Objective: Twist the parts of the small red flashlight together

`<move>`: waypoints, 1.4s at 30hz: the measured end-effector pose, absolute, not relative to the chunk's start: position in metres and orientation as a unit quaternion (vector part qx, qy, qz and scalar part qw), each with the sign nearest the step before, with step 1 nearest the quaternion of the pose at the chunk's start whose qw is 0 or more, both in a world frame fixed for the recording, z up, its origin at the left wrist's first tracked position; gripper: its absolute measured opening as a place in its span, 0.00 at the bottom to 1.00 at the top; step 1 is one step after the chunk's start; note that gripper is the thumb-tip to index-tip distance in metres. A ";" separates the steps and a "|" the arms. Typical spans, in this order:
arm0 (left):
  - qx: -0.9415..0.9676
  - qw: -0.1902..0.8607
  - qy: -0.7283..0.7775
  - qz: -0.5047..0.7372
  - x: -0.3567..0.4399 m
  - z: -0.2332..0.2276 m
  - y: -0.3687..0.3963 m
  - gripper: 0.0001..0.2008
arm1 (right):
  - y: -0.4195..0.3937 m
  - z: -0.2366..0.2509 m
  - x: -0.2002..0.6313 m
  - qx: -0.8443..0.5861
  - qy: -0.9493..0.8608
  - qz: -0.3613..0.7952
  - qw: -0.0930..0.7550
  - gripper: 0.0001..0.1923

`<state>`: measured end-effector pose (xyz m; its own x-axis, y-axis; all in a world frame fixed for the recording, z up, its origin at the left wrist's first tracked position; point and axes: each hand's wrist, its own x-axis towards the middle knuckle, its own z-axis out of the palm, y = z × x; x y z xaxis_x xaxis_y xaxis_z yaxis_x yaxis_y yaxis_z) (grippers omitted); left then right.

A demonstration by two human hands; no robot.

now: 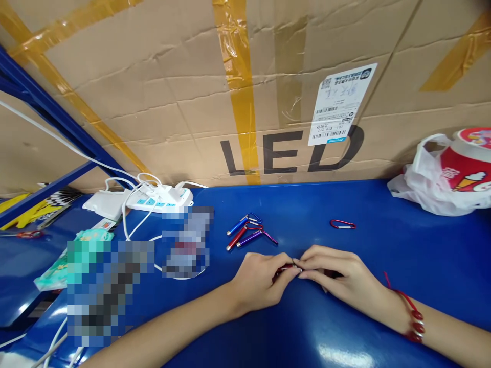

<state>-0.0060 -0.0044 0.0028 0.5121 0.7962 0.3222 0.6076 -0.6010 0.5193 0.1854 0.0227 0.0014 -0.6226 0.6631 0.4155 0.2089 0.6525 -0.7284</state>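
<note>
My left hand (264,280) is closed around a small red metal keychain flashlight (283,269), mostly hidden by the fingers. The fingertips of my right hand (341,270) pinch at its silvery end, where a tiny dark loop shows; the exact part between them is hidden. Just beyond my left hand lie three slim keychain flashlights with carabiner clips: a blue one (238,225), a red one (237,238) and a purple one (249,238). A loose red carabiner (342,224) rests on the blue table (307,214) beyond my right hand.
A large cardboard box (176,112) stands along the back edge. To the left are a white power strip (163,198) with cables, a green packet (57,271) and blurred items. A white plastic bag (425,179) holding a red container (466,166) sits at the far right.
</note>
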 end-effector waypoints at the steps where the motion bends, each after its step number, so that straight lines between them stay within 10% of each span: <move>1: 0.854 0.169 0.413 0.269 -0.006 0.002 -0.004 0.14 | 0.023 0.001 0.186 -0.254 -0.843 0.321 0.349 0.12; 42: 0.903 0.095 0.359 0.217 -0.009 -0.001 -0.001 0.02 | 0.018 -0.002 0.187 -0.326 -0.857 0.195 0.348 0.13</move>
<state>-0.0091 -0.0005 -0.0015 0.6487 0.6889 0.3234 0.6070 -0.7247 0.3262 0.1870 0.0177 -0.0023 -0.5442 0.6952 0.4696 0.4235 0.7109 -0.5616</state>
